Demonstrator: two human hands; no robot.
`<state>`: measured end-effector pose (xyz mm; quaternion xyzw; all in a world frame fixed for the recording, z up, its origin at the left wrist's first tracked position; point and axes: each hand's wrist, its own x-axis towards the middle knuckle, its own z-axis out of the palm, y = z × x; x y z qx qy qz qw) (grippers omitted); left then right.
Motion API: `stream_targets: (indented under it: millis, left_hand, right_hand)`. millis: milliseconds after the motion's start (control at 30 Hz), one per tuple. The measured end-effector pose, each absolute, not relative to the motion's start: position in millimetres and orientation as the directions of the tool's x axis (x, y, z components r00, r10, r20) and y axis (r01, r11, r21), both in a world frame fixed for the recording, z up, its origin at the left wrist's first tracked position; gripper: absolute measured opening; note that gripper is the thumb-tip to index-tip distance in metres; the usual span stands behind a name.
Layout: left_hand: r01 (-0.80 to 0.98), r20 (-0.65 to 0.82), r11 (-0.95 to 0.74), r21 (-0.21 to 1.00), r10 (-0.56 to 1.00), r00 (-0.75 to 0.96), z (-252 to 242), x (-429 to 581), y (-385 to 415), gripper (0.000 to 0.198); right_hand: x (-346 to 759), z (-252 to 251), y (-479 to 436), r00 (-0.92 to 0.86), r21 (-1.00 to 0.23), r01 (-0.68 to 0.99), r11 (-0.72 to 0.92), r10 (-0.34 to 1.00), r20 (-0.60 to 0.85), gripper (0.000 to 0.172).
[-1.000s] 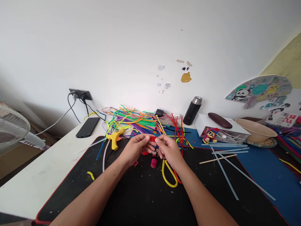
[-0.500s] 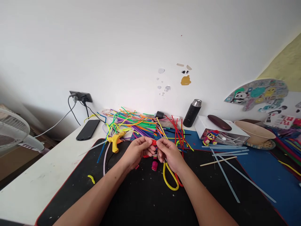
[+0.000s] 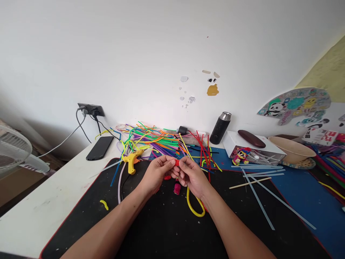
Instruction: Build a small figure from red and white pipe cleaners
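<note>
Between the fingertips of my left hand (image 3: 159, 173) and my right hand (image 3: 193, 175) is a small red coiled piece (image 3: 177, 163), perhaps pipe cleaner; both hands pinch it, one from each side. Fingers cover most of it. Just below them on the black mat (image 3: 167, 230), a magenta and black figure part (image 3: 177, 187) shows, its upper end hidden by my fingers. Another red bit (image 3: 167, 177) lies behind my left fingers. A yellow loop (image 3: 196, 210) hangs or lies beneath my right wrist, with some red beside it.
A yellow glue gun (image 3: 131, 160) lies left of my hands, near a phone (image 3: 100, 148). Behind them spread colourful pipe cleaners (image 3: 161, 142). On the right are glue sticks (image 3: 258, 199), a small colourful figure (image 3: 241, 156), a white box (image 3: 265, 153) and a black flask (image 3: 220, 128).
My fingers have shifted slightly around the red piece, and it looks more compact. The magenta part beneath shows less of its upper section. The whole view has moved a little.
</note>
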<state>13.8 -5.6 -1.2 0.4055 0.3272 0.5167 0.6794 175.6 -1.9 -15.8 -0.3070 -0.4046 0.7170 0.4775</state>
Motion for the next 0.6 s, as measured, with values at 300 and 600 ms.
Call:
stream_targets:
  millis: [300, 600]
  left_hand:
    - [-0.407, 0.001, 0.097, 0.908, 0.972, 0.234, -2.3, 15.7, -6.0, 0.040]
    - [-0.428, -0.020, 0.137, 0.893, 0.964, 0.265, -1.9, 14.3, -5.4, 0.039]
  right_hand:
    - [176.1, -19.9, -0.1, -0.357, -0.873, -0.436, -0.219, 0.933, -0.056, 0.042]
    - [176.5, -19.8, 0.0, -0.349, -0.883, -0.421, -0.207, 0.936, -0.053, 0.040]
